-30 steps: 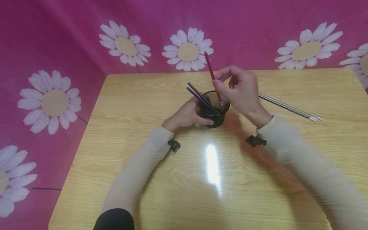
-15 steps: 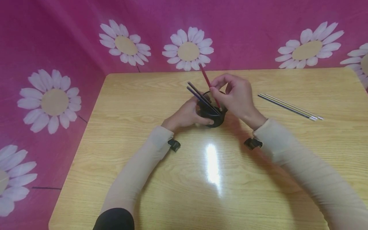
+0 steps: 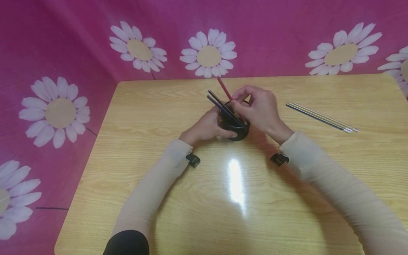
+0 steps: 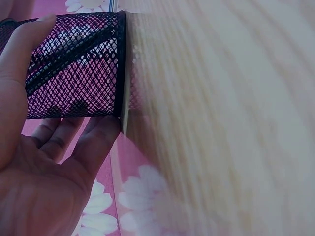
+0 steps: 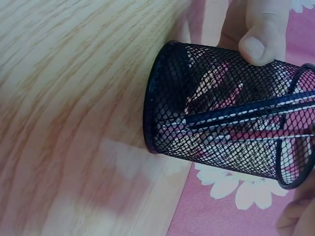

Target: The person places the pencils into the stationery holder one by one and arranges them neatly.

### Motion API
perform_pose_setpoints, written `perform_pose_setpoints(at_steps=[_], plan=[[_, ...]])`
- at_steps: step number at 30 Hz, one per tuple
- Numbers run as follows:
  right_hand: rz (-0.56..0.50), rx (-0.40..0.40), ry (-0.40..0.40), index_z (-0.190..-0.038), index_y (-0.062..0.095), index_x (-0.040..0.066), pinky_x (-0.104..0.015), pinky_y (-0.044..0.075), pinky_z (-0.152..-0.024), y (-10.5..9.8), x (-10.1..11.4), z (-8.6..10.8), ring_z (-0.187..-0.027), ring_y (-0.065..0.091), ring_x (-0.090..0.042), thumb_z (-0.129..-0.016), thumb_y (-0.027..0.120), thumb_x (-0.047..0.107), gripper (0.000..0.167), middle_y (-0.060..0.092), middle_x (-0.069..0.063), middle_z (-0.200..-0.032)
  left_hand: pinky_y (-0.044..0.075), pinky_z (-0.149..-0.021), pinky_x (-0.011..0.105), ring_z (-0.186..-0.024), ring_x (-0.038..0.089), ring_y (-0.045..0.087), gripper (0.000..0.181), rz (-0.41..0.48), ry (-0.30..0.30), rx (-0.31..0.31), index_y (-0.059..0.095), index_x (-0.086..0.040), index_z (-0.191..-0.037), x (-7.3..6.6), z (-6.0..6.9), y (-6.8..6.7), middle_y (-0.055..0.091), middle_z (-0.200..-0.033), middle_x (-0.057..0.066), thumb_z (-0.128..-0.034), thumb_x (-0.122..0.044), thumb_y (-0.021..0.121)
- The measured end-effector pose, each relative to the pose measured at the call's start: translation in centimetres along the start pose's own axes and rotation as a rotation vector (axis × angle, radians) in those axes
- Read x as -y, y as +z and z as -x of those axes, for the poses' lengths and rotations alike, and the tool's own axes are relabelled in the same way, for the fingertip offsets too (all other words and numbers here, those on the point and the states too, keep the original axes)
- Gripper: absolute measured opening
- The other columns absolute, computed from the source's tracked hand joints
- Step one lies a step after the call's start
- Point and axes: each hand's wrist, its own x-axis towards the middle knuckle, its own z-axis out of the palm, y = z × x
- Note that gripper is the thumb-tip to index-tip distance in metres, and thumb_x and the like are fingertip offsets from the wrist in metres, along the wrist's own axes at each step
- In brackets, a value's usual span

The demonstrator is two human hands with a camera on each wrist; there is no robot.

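A black mesh pencil cup [image 3: 237, 133] stands on the table, and my left hand [image 3: 205, 126] grips its side, with the thumb across the near wall. Two dark pencils [image 3: 220, 105] lean leftward inside the cup. Above the rim, my right hand [image 3: 259, 108] pinches a red pencil [image 3: 224, 88] between thumb and fingertips. In the right wrist view the red pencil [image 5: 256, 133] reaches down inside the mesh cup [image 5: 226, 98], beside the dark ones. The left wrist view shows my left hand [image 4: 54, 167] around the mesh cup [image 4: 78, 64].
To the right on the wooden table [image 3: 204, 212] lie several striped pencils [image 3: 322, 118], side by side with their white ends toward me. A pink cloth with white flowers [image 3: 271, 39] hangs behind the table and along its left side.
My right hand has moved down and to the left, lowering the red pencil deeper into the cup. The left hand and the cup have stayed in place.
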Motion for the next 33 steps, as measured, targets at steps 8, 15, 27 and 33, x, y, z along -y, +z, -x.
perform_pose_setpoints(at_steps=[8,15,27,33], plan=[[0.066,0.075,0.076,-0.105,0.08,0.009,-0.027,0.034,-0.056,0.23,-0.09,0.13,-0.064,0.054,-0.021,-0.099,0.078,0.016,0.01,0.077,-0.004,-0.089,0.047,-0.113,0.033,-0.131,0.017,0.059,0.09,0.017,-0.007,0.003,0.048,-0.006,-0.16,0.09,-0.02,0.05,0.062,-0.148,0.007,-0.0832,-0.003,0.094],[0.138,0.11,0.07,-0.105,0.08,0.009,-0.037,0.034,-0.065,0.35,0.06,0.0,-0.069,0.057,-0.022,-0.099,0.077,0.019,0.012,0.078,-0.005,-0.09,0.045,-0.114,0.032,-0.131,0.017,0.059,0.09,0.021,-0.003,0.006,0.048,-0.007,-0.16,0.21,-0.08,0.09,0.063,-0.149,0.006,-0.0838,-0.003,0.094],[0.217,0.148,0.044,-0.105,0.08,0.007,-0.04,0.039,-0.071,0.56,0.4,-0.22,-0.081,0.07,-0.027,-0.098,0.078,0.019,0.014,0.079,-0.007,-0.089,0.043,-0.116,0.031,-0.133,0.017,0.059,0.091,0.037,-0.01,0.012,0.045,-0.007,-0.161,0.17,-0.01,0.08,0.062,-0.15,0.007,-0.0842,-0.002,0.094],[0.253,0.158,0.03,-0.105,0.081,0.009,-0.04,0.04,-0.068,0.66,0.52,-0.4,-0.076,0.068,-0.024,-0.098,0.078,0.02,0.014,0.079,-0.005,-0.089,0.044,-0.116,0.031,-0.133,0.017,0.059,0.091,0.028,-0.028,0.015,0.043,-0.007,-0.162,0.09,0.1,-0.02,0.061,-0.151,0.007,-0.0862,-0.003,0.092]])
